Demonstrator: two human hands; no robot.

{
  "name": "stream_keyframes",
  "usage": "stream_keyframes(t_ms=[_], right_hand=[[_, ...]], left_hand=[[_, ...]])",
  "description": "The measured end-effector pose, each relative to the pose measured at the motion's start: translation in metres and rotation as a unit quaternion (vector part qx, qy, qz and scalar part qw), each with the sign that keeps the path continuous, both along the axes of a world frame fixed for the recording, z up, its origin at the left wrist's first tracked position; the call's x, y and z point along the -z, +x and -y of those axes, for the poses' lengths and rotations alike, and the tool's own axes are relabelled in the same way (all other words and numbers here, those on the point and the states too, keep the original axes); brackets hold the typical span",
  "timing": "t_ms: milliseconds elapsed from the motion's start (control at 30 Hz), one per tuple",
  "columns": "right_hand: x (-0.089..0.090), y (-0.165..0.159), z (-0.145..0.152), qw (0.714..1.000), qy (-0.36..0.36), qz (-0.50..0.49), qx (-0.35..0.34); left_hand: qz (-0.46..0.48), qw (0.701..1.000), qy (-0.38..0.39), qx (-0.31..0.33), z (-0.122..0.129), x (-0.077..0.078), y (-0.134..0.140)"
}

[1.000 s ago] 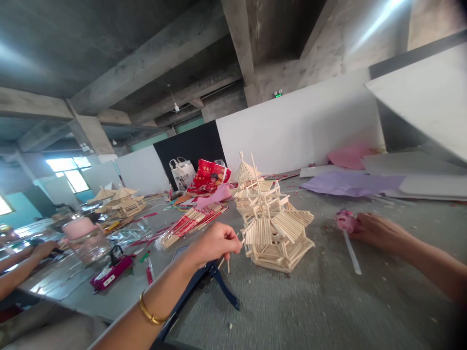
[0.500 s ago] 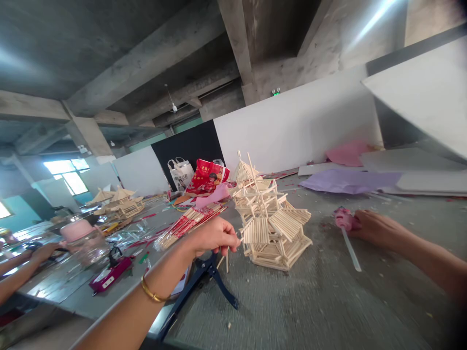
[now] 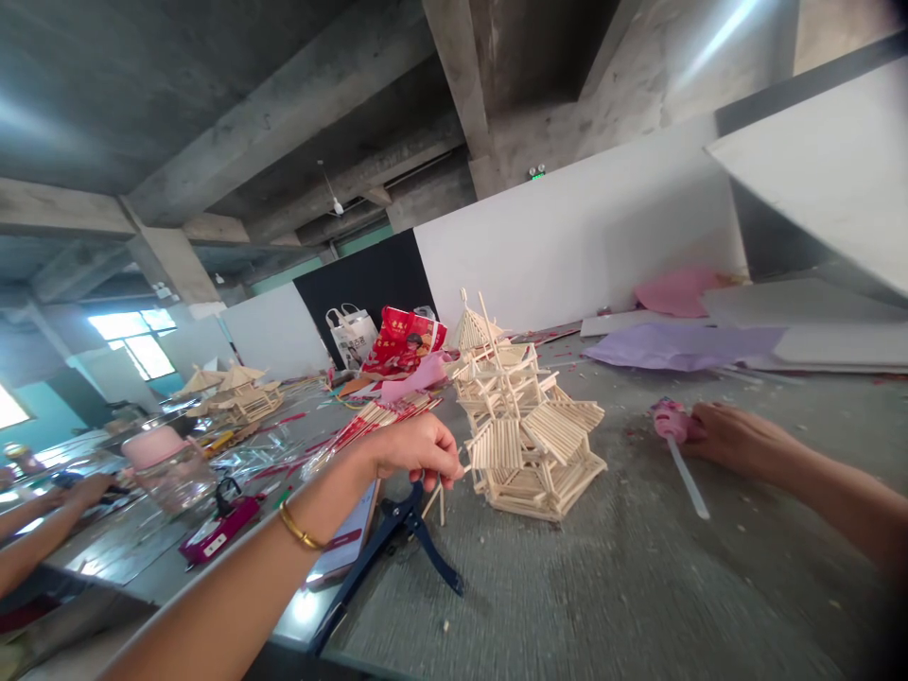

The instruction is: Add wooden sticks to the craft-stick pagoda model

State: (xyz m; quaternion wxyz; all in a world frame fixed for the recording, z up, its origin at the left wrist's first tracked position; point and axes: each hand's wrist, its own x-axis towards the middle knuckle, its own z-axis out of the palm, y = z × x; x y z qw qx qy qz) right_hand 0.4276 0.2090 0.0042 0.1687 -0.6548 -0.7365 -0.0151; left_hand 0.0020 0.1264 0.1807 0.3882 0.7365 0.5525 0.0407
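Observation:
A many-tiered pagoda model (image 3: 529,445) built of thin wooden sticks stands on the grey table. My left hand (image 3: 426,449) is closed in a pinch at the left edge of its lower roof, with the tip of a small wooden stick (image 3: 466,469) showing at the fingertips. My right hand (image 3: 730,437), resting on the table to the right, is closed around a pink hot glue gun (image 3: 671,419). A translucent glue stick (image 3: 687,480) juts from the gun towards me. Below my left hand lie dark blue cutters (image 3: 408,520) with spread handles.
A phone (image 3: 344,544) lies left of the cutters, near a magenta power strip (image 3: 219,530) and a pink-lidded jar (image 3: 166,468). Bundled sticks (image 3: 369,426) and a red bag (image 3: 406,340) are behind. Purple sheet (image 3: 681,348) lies back right. Another person's hand (image 3: 89,490) is far left.
My left hand has shifted very slightly down and left, still pinching at the roof edge. The right hand keeps its hold on the glue gun, and the pagoda stays in place.

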Motion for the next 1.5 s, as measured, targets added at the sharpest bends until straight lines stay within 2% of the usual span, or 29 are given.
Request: stream_keyframes(t_ms=[167,367,733,933,1267,1500], right_hand=[[-0.001,-0.001,0.001,1.0,-0.015,0.008,-0.002],[-0.002,-0.002,0.003,1.0,-0.018,0.007,0.01],[-0.001,0.0,0.002,0.999,-0.034,0.021,-0.005],[0.001,0.0,0.001,1.0,-0.026,0.016,0.0],[0.001,0.001,-0.001,0.999,-0.031,0.012,0.004],[0.002,0.002,0.0,0.999,-0.025,0.019,0.011]], left_hand=[[-0.001,1.0,-0.021,0.012,0.005,-0.004,-0.001],[0.037,0.999,-0.003,-0.019,0.009,-0.005,-0.009],[0.044,0.998,-0.029,-0.019,-0.002,0.001,-0.005],[0.029,0.999,-0.034,-0.015,-0.007,0.001,-0.004],[-0.021,0.998,-0.064,0.002,-0.009,-0.009,0.005],[-0.042,0.996,-0.073,0.02,-0.009,-0.011,0.004]])
